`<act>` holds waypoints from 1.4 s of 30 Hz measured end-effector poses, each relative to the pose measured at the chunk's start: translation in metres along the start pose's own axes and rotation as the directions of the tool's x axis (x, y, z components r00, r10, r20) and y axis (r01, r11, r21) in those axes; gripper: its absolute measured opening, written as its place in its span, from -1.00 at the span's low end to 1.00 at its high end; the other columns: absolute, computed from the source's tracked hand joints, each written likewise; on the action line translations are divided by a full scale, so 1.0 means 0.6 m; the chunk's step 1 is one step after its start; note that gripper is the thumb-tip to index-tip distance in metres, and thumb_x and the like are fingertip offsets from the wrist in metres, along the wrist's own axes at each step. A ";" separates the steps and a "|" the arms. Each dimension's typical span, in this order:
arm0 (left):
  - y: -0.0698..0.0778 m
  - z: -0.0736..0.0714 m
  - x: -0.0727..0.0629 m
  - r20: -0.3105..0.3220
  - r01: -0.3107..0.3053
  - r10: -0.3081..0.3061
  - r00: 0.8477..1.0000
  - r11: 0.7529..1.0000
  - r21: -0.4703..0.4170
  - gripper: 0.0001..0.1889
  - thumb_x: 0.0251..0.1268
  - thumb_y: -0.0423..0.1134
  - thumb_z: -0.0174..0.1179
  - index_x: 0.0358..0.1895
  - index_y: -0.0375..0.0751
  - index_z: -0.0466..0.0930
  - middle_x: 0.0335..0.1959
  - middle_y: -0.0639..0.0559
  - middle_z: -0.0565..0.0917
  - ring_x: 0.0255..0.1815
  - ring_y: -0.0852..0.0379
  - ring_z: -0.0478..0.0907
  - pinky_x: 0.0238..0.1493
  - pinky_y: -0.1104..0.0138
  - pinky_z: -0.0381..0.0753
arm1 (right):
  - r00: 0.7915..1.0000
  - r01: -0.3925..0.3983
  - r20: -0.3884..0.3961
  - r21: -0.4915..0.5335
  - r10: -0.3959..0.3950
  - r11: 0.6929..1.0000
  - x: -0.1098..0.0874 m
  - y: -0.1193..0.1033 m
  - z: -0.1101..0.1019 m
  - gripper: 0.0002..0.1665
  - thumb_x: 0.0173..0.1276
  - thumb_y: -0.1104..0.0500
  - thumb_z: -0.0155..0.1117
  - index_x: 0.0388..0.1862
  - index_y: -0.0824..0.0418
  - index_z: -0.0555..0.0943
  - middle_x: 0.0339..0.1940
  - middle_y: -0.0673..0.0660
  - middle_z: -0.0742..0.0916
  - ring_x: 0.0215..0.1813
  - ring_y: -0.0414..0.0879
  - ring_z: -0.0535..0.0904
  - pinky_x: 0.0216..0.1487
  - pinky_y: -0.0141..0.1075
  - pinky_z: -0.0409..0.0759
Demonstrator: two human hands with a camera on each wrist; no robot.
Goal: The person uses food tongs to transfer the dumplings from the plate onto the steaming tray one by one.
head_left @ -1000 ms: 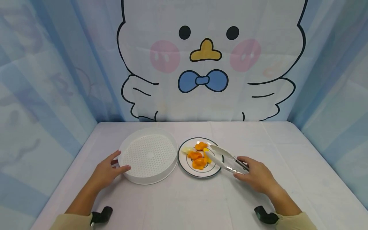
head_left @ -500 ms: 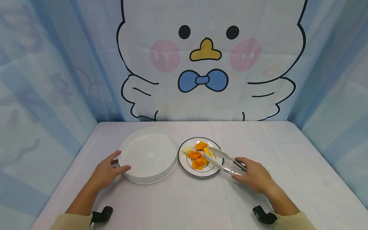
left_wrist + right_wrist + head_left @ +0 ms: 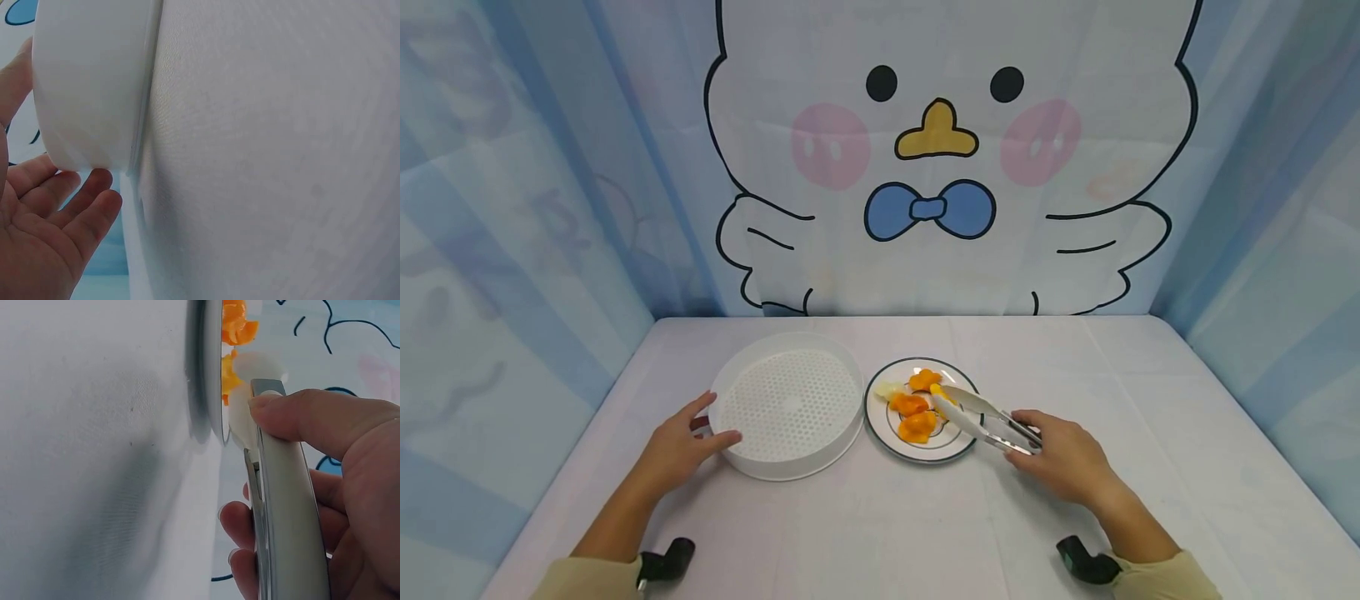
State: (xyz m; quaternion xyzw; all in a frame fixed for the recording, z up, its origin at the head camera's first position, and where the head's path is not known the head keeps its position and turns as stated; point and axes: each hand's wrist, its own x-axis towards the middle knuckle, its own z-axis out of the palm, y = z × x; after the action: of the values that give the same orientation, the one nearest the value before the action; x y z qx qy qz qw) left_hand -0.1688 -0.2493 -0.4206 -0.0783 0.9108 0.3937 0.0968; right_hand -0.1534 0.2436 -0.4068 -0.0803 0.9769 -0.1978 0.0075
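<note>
On the left of the head view is a round white tray (image 3: 790,400) with a perforated floor. My left hand (image 3: 677,446) rests at its near-left side, thumb at the rim and fingers spread along the wall; the left wrist view shows the fingertips against the wall (image 3: 94,75). My right hand (image 3: 1067,458) grips metal tongs (image 3: 290,519) with pale tips, the thumb pressing one arm and the fingers behind the other. The tips reach over a dark-rimmed plate (image 3: 895,446) around a yellow piece (image 3: 937,391), partly hidden by them. Lumpy orange pieces (image 3: 918,427) lie there too.
A pale, translucent piece (image 3: 889,390) lies at the plate's left. Plate and tray stand side by side on a white-covered table (image 3: 880,533). A cartoon-printed curtain (image 3: 1112,150) rises behind the table, with blue curtains at both sides.
The right hand and tongs have shifted slightly left over the plate. The tong tips have come closer together at the yellow piece, which has shifted slightly. The left hand has stayed at the tray.
</note>
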 end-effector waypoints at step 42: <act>-0.004 0.003 0.002 0.002 0.015 -0.015 1.000 1.000 -0.024 0.06 0.26 0.15 0.35 0.61 -0.26 -0.08 0.44 -0.57 0.19 0.40 -0.48 0.23 0.23 -0.21 0.42 | 0.990 0.115 -0.085 0.040 -0.111 0.993 0.034 -0.068 -0.006 -0.36 0.27 0.01 0.44 0.29 0.23 0.57 0.00 0.18 0.73 -0.10 0.07 0.59 -0.04 0.06 0.61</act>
State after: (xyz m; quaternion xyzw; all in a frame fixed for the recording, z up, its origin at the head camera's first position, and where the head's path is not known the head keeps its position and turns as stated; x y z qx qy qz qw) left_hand -0.1691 -0.2497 -0.4236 -0.0857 0.9052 0.4041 0.0998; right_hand -0.1672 0.2045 -0.3875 -0.1273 0.9656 -0.2230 -0.0421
